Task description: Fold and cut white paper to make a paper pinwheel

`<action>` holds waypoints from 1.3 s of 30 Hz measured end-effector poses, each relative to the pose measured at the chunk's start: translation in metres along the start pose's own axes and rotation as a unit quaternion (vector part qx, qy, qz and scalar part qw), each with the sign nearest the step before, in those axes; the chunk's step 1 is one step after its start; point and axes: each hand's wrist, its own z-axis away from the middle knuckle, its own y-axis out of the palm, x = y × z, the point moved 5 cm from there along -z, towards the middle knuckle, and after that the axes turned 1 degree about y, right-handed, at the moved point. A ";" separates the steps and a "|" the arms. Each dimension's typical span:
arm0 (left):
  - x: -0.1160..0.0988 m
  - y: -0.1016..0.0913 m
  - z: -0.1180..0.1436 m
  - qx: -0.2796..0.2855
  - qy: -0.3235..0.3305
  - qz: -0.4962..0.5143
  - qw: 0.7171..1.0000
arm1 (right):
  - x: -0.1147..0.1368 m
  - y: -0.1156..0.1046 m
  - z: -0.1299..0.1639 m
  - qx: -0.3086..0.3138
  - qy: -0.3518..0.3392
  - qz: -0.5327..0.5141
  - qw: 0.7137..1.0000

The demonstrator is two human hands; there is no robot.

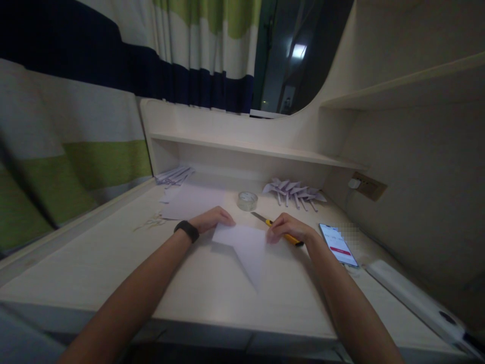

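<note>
A white sheet of paper (248,245) is held a little above the desk, with a notch in its near side and a long point hanging toward me. My left hand (215,219), a dark band at its wrist, pinches the paper's upper left edge. At the right edge, my right hand (286,227) has its fingers closed on the paper. A yellow utility knife (293,239) with its blade out lies partly behind the right hand. Just beyond the paper stands a roll of clear tape (247,200).
Folded paper pinwheels (293,191) lie at the back right. Rolled paper sticks (175,175) and flat paper sheets (193,197) are at the back left, with thin strips (153,221) nearby. A lit phone (338,245) and a long white lamp-like bar (413,298) lie on the right.
</note>
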 end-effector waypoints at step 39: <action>-0.001 0.023 -0.008 0.047 0.064 -0.191 0.978 | -0.003 0.028 -0.030 -0.141 -0.043 -0.017 0.989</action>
